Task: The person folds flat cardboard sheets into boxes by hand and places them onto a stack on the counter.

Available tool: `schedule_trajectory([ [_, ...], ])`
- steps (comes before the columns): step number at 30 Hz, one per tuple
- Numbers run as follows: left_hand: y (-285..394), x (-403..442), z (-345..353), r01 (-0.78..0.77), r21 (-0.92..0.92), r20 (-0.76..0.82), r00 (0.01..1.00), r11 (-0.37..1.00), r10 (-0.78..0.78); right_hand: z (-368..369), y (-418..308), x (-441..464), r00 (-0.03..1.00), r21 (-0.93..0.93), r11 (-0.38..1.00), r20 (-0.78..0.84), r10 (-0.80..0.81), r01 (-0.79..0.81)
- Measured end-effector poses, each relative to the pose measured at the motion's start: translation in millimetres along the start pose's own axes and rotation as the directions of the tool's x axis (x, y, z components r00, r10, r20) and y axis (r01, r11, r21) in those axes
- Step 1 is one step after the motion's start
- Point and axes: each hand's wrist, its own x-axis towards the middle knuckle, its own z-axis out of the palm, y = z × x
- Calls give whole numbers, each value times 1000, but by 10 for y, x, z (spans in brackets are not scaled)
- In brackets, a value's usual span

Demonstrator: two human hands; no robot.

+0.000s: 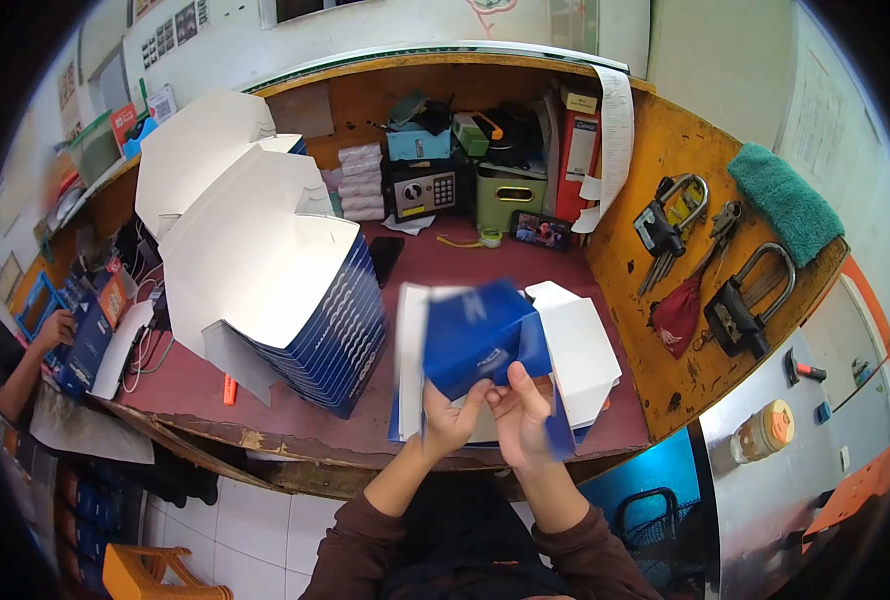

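Observation:
A blue cardboard box (480, 345) with white lettering, blurred by motion, is held up above the desk in front of me. My left hand (449, 422) pinches its lower edge, thumb on the near face. Close beside it, my right hand (525, 415) has its fingers curled and its thumb against the box's lower right part. Under and around the box lie white and blue carton pieces (580, 350), partly hidden by it. To the left stands a tall nested stack of blue cartons (330, 325) with white insides and raised flaps.
Behind are a small safe (425, 195), a green tin (510, 198), a phone (542, 230) and a tape measure (489, 238). Padlocks (750, 300) and a green towel (787, 205) hang on the right panel. At the left, another person's hand (57, 328) touches a blue box.

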Motion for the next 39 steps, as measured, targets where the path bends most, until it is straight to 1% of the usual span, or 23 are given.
schedule_trajectory([
  [3, -32, 54, -155, 11, 103, 39, 999, 995, -15, -30, -138, 27, 994, -73, 995, -91, 59, -66],
  [4, -15, 87, -190, -2, 37, 17, 1000, 999, 1, -42, -184, 46, 993, -140, 987, -93, 67, -79],
  [7, 70, 98, -138, 38, 94, -19, 999, 995, -37, -90, -99, 41, 989, -150, 988, -147, 17, -39],
  [9, 20, 56, -110, 63, 129, -3, 998, 990, -63, -96, -26, 35, 987, -114, 993, -159, 25, -43],
  [11, 16, 34, -94, -110, 300, 112, 991, 948, 79, -38, -1, 42, 980, 91, 981, -88, 178, -170],
  [12, 23, 28, -89, -110, 300, 113, 990, 948, 79, -16, -37, 47, 982, 57, 981, -43, 186, -184],
  [14, 45, 26, -86, 79, 118, 3, 997, 990, -80, -17, -29, 49, 989, -17, 992, -81, 123, -124],
  [16, 53, 52, -68, 74, 93, -23, 997, 993, -72, -37, 0, 82, 993, -98, 993, -104, 57, -67],
  [20, -39, 25, -19, 107, -26, -105, 988, 994, -109, -111, 141, 119, 989, 62, 995, -120, 83, -76],
  [21, -67, 19, -34, 108, -28, -101, 989, 994, -111, -109, 150, 125, 988, 112, 989, -114, 106, -93],
  [23, -101, 6, -88, 124, 163, -37, 992, 979, -119, -85, 118, 108, 983, 141, 984, -135, 125, -106],
  [24, -89, 16, -92, 125, 165, -39, 992, 978, -120, -83, 97, 96, 984, 150, 985, -143, 103, -81],
  [25, -66, 42, -98, 133, 76, -45, 990, 988, -130, -89, 78, 92, 986, 160, 985, -147, 81, -58],
  [26, -54, 63, -103, 137, -13, -50, 989, 990, -138, -216, 100, 110, 982, 220, 966, -98, 161, -137],
  [30, -94, 45, -54, 159, -47, -12, 987, 986, -160, -213, 118, 103, 992, 186, 976, -24, 121, -115],
  [32, -75, 26, -32, 293, -251, 52, 956, 923, -289, -204, 83, 124, 999, 105, 994, -23, -24, 26],
  [33, -40, 41, -39, 293, -252, 52, 956, 922, -290, -171, 67, 129, 999, 104, 994, -23, -25, 27],
  [34, 12, 76, -65, 415, -716, 150, 877, 562, -457, -120, 50, 137, 990, 54, 994, -105, -90, 96],
  [35, 37, 107, -94, 383, -924, 326, 787, 1, -524, -89, 37, 150, 971, -1, 987, -181, -159, 161],
  [36, -16, 111, -128, 357, -931, 335, 748, -79, -572, -146, 47, 152, 968, -71, 982, -169, -187, 177],
  [37, -171, 61, -188, 357, -931, 336, 748, -79, -572, -143, 22, 123, 968, -72, 982, -169, -187, 177],
  [38, -385, -27, -258, 394, -919, 338, 791, 1, -510, -119, -13, 84, 950, -334, 930, -211, -230, 152],
  [39, -493, -70, -291, 421, -903, 344, 828, 86, -442, -102, -21, 64, 941, -417, 897, -223, -255, 144],
])
